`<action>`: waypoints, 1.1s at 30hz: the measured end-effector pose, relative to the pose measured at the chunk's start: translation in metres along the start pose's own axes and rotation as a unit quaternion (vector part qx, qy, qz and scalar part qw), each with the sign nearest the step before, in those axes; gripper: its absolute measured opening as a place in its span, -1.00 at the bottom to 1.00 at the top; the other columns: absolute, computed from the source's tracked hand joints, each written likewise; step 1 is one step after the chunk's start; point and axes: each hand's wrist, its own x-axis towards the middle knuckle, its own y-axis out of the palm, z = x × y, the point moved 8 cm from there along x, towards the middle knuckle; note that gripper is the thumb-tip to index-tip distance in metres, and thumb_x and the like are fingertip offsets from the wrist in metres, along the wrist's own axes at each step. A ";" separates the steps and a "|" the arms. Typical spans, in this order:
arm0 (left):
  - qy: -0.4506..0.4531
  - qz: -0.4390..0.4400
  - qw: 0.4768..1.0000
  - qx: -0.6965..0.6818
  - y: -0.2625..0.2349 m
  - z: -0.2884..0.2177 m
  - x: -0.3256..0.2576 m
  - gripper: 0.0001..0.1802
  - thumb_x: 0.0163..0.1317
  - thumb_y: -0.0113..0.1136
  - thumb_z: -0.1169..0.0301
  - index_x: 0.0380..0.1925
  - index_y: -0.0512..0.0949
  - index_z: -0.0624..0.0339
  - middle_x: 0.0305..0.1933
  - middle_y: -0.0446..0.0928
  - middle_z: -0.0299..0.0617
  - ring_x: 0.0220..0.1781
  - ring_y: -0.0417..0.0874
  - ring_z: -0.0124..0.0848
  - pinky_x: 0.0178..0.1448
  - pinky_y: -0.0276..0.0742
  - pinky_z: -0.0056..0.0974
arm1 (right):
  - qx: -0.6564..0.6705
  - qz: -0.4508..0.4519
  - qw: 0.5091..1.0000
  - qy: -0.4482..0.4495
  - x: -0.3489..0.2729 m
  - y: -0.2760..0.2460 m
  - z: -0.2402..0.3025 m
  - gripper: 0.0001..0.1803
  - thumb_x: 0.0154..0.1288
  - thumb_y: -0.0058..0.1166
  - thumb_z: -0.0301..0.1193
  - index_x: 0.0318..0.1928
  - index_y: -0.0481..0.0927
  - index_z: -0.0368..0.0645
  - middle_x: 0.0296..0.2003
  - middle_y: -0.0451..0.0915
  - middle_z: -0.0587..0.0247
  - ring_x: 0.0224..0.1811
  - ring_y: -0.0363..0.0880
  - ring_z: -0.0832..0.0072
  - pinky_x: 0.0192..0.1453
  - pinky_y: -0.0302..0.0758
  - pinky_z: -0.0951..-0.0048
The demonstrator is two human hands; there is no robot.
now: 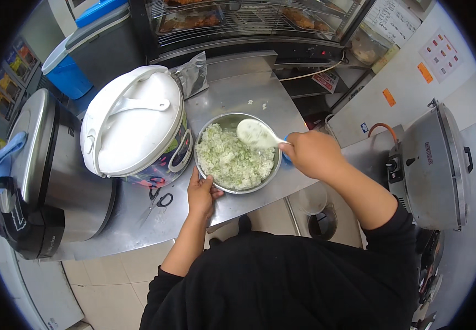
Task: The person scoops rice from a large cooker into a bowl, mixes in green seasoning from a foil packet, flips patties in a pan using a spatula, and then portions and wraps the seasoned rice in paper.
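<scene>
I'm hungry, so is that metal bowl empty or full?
Not empty: greenish rice hides the bottom of the bowl, and the right hand holds a spoon over it. From above, I can't tell how deep.

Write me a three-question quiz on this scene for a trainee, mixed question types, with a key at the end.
1. Which hand holds the white spoon over the green-flecked rice?
2. True or false: the black-handled scissors lie inside the metal bowl.
3. What is the left hand touching?
A) The white lid
B) The metal bowl
C) The black-handled scissors

Key:
1. The right hand.
2. False; they lie on the steel counter, to the left of the left hand.
3. B
</scene>
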 end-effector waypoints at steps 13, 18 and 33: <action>0.045 0.030 0.998 0.003 0.004 -0.017 0.012 -0.48 0.12 -0.09 0.55 0.13 0.13 0.20 -0.56 0.40 -0.28 -0.72 0.37 -0.59 -0.69 0.35 -0.52 | -0.013 0.070 0.994 0.083 0.061 0.070 -0.042 -0.57 0.16 -0.19 -0.09 -0.31 0.55 -0.19 -0.32 0.54 0.05 -0.21 0.50 0.21 -0.18 0.41 0.23; 0.053 0.069 0.982 0.167 -0.011 -0.033 0.031 -0.57 0.12 -0.09 0.53 0.05 0.27 0.22 -0.59 0.42 -0.32 -0.78 0.29 -0.63 -0.75 0.25 -0.53 | -0.094 0.086 0.992 0.021 0.057 0.012 -0.032 -0.63 0.12 -0.12 -0.14 -0.34 0.57 -0.19 -0.38 0.55 0.04 -0.29 0.52 0.19 -0.27 0.44 0.23; 0.257 -0.066 0.924 0.275 -0.021 -0.039 0.024 -0.60 0.11 -0.11 0.47 0.00 0.31 0.33 -0.05 0.41 0.05 -0.01 0.42 -0.25 0.11 0.22 -0.33 | -0.174 0.066 0.959 -0.215 0.141 0.035 0.019 -0.73 0.07 -0.06 -0.22 -0.40 0.57 -0.13 -0.43 0.55 0.11 -0.35 0.52 0.20 -0.29 0.43 0.23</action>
